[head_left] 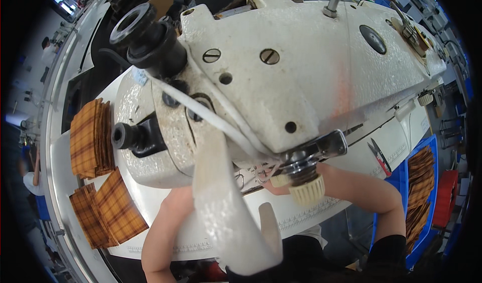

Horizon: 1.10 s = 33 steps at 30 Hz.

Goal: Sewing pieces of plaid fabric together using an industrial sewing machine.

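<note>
A cream sewing machine head [301, 67] fills most of the view, seen from above. My left forearm [161, 222] comes up from the lower edge and goes under the machine, so my left hand is hidden. My right forearm [371, 192] reaches in from the lower right. Only a sliver of my right hand [272, 186] shows behind a ribbed cream knob [307, 188], and its grip cannot be made out. A wide white strip [226, 207] hangs down from the machine between my arms.
Stacks of orange-brown plaid fabric pieces lie on the white table at the left [90, 137] and lower left [108, 207]. More plaid pieces fill a blue bin [420, 192] at the right. Red-handled snips [380, 158] rest on the machine bed. A black handwheel [145, 32] juts out at the upper left.
</note>
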Tool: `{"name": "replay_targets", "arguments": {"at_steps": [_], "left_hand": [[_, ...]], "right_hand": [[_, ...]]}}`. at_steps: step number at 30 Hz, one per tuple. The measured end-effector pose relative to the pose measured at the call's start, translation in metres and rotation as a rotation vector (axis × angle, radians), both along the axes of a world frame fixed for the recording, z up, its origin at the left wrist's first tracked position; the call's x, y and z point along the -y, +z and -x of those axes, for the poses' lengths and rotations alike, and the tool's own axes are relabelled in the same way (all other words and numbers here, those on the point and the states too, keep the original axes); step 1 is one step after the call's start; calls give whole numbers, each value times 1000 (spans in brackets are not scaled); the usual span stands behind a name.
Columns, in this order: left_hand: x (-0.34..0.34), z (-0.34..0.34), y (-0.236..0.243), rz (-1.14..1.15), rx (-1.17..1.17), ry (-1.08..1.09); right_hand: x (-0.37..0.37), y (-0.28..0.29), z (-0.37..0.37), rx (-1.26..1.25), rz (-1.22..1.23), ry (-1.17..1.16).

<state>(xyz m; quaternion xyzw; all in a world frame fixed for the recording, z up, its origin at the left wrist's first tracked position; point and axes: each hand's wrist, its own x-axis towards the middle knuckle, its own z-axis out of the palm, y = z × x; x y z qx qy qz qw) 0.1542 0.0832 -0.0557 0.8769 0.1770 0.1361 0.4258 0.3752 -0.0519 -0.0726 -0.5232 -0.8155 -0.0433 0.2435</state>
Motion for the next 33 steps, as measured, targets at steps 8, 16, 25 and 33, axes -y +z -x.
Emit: {"name": "replay_targets", "arguments": {"at_steps": [8, 16, 25, 33], "left_hand": [[-6, 10, 0, -251, -221, -68], [-49, 10, 9, 37, -99, 451], [-27, 76, 58, -265, 34, 775], [-56, 319, 101, -1423, -218, 1152]], "right_hand": [[2, 19, 1, -35, 2, 8], [6, 23, -2, -122, -250, 19], [11, 4, -8, -191, -245, 17], [11, 20, -1, -182, -214, 20]]}}
